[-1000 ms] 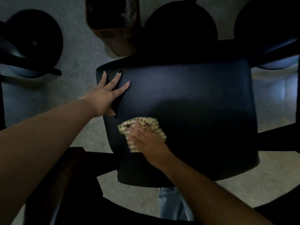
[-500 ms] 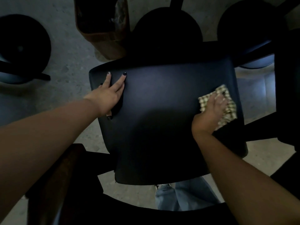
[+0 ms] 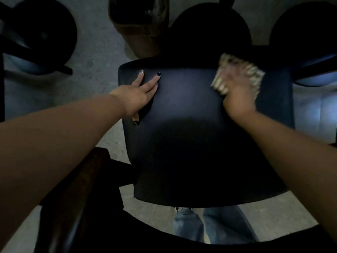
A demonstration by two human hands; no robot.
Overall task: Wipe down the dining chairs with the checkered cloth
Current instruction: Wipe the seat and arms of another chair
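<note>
A dark dining chair seat (image 3: 191, 139) fills the middle of the head view. My left hand (image 3: 140, 95) lies flat on its far left corner, fingers straight, thumb over the left edge. My right hand (image 3: 237, 94) presses the checkered cloth (image 3: 253, 72) onto the seat's far right part; hand and cloth are blurred by motion. The cloth is tan and green checked, bunched under my fingers, and it sticks out beyond my fingertips.
Round dark stools stand at the far left (image 3: 42, 33), far middle (image 3: 209, 28) and far right (image 3: 306, 33). A brown wooden bin (image 3: 138, 28) stands on the grey floor behind the chair. A dark wooden chair back (image 3: 80, 189) sits near left.
My right hand swept the cloth from the seat's near left across to its right side, then up toward the far right corner. My left hand stayed on the far left corner.
</note>
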